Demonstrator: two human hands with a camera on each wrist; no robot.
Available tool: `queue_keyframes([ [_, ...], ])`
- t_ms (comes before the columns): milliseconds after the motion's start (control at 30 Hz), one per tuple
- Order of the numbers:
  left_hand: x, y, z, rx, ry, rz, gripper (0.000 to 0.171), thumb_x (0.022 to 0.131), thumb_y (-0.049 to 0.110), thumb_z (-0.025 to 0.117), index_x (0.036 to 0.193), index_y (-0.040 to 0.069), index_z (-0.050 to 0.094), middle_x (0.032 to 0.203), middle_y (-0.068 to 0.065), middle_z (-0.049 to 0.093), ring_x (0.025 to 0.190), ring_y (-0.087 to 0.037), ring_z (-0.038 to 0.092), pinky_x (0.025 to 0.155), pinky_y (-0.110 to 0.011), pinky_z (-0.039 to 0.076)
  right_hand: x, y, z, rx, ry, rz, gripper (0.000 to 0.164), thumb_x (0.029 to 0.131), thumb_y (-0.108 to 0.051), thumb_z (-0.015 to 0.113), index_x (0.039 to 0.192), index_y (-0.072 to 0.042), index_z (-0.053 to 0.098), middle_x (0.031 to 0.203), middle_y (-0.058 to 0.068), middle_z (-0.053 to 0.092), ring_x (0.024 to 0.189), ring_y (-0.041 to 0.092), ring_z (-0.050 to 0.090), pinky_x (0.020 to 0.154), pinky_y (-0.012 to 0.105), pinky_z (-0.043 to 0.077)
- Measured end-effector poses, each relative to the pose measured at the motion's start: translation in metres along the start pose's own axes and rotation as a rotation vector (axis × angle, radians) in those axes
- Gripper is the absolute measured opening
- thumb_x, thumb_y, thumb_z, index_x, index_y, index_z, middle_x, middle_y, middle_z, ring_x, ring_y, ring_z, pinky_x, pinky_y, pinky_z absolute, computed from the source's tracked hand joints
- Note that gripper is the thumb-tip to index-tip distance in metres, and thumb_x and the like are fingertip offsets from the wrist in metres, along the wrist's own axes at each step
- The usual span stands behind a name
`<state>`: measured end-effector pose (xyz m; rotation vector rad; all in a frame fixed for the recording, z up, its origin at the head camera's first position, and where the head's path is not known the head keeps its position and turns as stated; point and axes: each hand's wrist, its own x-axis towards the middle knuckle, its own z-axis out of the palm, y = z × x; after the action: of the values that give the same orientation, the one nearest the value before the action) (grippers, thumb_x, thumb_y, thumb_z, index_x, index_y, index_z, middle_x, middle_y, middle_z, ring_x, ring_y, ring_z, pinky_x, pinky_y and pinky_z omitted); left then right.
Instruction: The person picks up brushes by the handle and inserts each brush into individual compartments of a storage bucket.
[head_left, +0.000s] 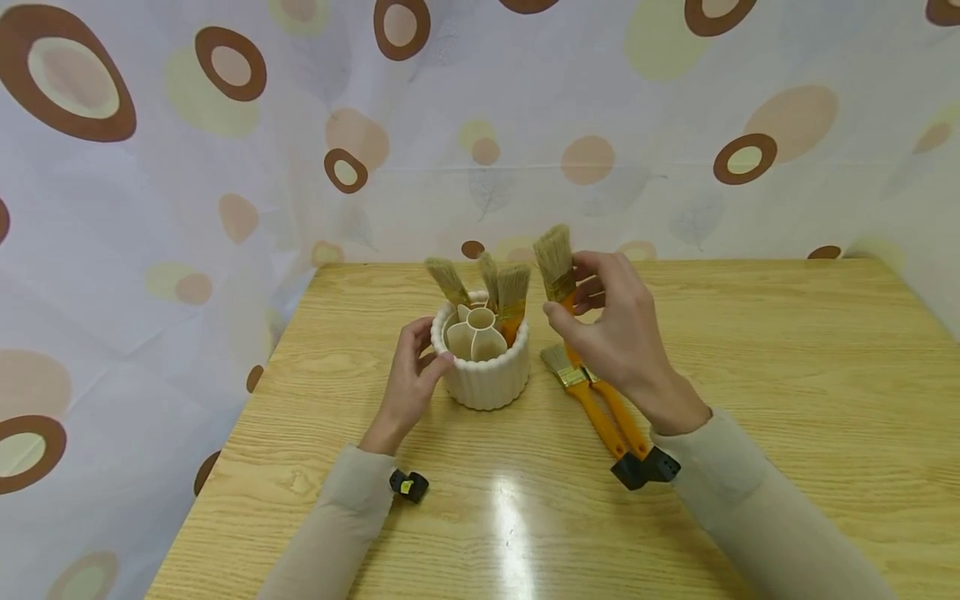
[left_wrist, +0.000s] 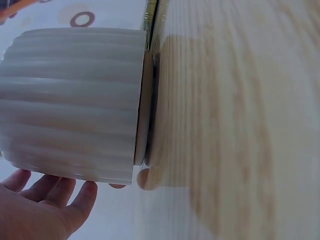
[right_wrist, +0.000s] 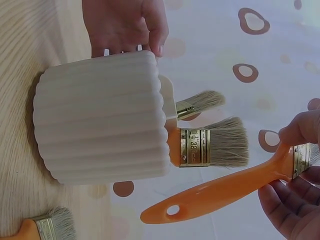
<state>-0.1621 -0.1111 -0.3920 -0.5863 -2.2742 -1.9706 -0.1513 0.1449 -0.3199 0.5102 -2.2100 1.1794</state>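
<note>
A ribbed cream brush holder (head_left: pixel 487 385) with petal-shaped compartments stands upright on the table. My left hand (head_left: pixel 409 379) holds its left side, thumb near the front rim, fingers along the wall (left_wrist: pixel 75 110). Three paintbrushes sit in it bristles up: one leaning left (head_left: pixel 447 281), one at the back (head_left: pixel 489 279), one at the right (head_left: pixel 513 292). Right of the holder, my right hand (head_left: pixel 618 333) pinches another paintbrush (head_left: pixel 555 260) just below its metal band. Its bristles point up, and the orange handle (right_wrist: pixel 215 195) hangs free beside the holder in the right wrist view.
Two orange-handled paintbrushes (head_left: pixel 596 418) lie side by side on the wooden table (head_left: pixel 787 375), below my right hand. A patterned cloth (head_left: pixel 420 108) hangs behind the table and down its left side. Black wrist mounts (head_left: pixel 408 485) are on both sleeves.
</note>
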Motion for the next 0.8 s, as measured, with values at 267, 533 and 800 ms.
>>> queue_keyframes([
  [267, 0.000, 0.001, 0.000, 0.016, 0.005, -0.007, 0.050, 0.091, -0.001, 0.051, 0.136, -0.012, 0.029, 0.138, -0.029, 0.037, 0.129, -0.039, 0.038, 0.104, -0.054, 0.033, 0.003, -0.005, 0.005, 0.030, 0.001, -0.018, 0.050, 0.077, -0.008, 0.076, 0.121, 0.001, 0.056, 0.107, 0.011, 0.056, 0.079, 0.016, 0.057, 0.068, 0.023, 0.052],
  [533, 0.000, 0.002, -0.002, 0.015, 0.005, 0.010, 0.047, 0.092, -0.002, 0.049, 0.134, -0.013, 0.030, 0.136, -0.030, 0.036, 0.129, -0.039, 0.038, 0.103, -0.054, 0.034, 0.006, -0.010, 0.010, 0.048, 0.004, -0.033, 0.050, 0.077, -0.007, 0.076, 0.121, 0.002, 0.055, 0.106, 0.012, 0.056, 0.080, 0.016, 0.057, 0.068, 0.024, 0.053],
  [800, 0.000, 0.002, -0.002, 0.016, 0.012, 0.001, 0.045, 0.093, -0.004, 0.049, 0.132, -0.014, 0.031, 0.135, -0.030, 0.036, 0.128, -0.040, 0.038, 0.104, -0.053, 0.034, 0.008, -0.014, 0.014, 0.056, 0.005, -0.045, 0.050, 0.077, -0.006, 0.076, 0.122, 0.002, 0.055, 0.107, 0.012, 0.056, 0.079, 0.016, 0.058, 0.068, 0.025, 0.053],
])
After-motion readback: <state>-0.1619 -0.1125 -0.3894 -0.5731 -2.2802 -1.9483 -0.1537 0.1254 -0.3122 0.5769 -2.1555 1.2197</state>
